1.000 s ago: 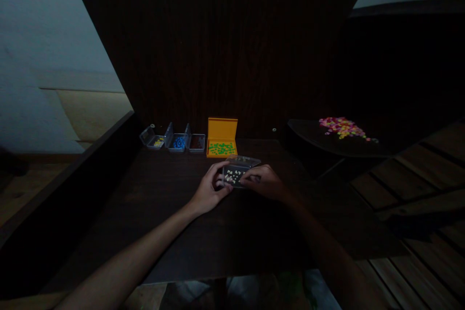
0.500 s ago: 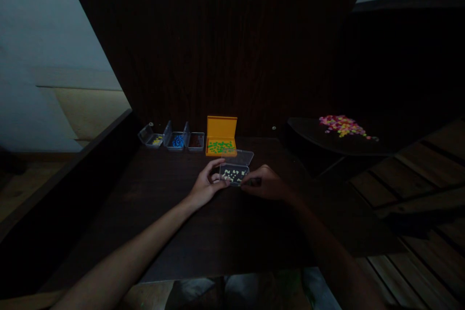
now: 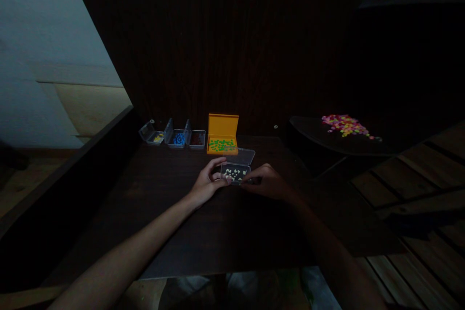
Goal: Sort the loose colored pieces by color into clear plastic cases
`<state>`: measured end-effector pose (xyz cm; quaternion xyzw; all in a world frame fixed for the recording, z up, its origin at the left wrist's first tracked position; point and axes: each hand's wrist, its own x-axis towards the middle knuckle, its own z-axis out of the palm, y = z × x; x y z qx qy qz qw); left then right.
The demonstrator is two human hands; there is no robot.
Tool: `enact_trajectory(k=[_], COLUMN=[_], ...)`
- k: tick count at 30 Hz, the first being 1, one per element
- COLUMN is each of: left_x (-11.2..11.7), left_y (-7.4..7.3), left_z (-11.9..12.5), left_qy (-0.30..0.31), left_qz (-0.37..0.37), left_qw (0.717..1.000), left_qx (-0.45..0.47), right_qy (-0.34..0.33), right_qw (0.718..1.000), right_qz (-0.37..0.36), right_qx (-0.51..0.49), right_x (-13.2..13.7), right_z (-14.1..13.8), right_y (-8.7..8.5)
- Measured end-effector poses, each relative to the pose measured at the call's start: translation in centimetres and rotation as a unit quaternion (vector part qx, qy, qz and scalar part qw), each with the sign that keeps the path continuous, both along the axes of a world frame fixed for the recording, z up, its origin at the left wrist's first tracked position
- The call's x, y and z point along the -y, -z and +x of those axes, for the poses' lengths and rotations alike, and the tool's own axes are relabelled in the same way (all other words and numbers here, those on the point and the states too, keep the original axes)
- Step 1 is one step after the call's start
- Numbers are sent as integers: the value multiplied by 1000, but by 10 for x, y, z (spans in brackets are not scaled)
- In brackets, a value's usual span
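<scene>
A small clear plastic box (image 3: 236,166) with its lid (image 3: 242,156) raised lies on the dark table in front of me. Several tiny pale pieces (image 3: 235,173) are scattered inside it. My left hand (image 3: 209,180) grips the box at its left end, thumb at the near edge and fingers round the far side. At the near right corner is my right hand (image 3: 267,181), its thumb and forefinger pinched together over the pale pieces. Whatever those fingertips hold is too small and dark to make out.
Behind stands an open orange box (image 3: 223,126) with green pieces. Left of it are open clear boxes with dark brown (image 3: 197,139), blue (image 3: 178,139) and yellow pieces (image 3: 158,138). A heap of colourful beads (image 3: 348,126) lies on a dark curved surface (image 3: 308,128) at right.
The whole view has shifted slightly. Both hands stay at the clear box in nearly the same pose, with the right fingertips still at its near right corner.
</scene>
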<state>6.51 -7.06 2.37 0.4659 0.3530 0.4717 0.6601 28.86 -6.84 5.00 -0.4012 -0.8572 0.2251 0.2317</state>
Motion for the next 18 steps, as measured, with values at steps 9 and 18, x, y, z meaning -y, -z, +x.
enact_trajectory(k=[9, 18], left_x=[-1, -4], left_y=[1, 6], left_z=[0, -1], left_qy=[-3, -23], left_qz=[-8, -8], left_qw=[1000, 1000], left_qx=[-4, -13], right_qy=[34, 42], right_qw=[999, 997], right_qz=[18, 55], right_qx=[14, 30], right_x=[1, 2], right_z=[-3, -4], right_y=[5, 9])
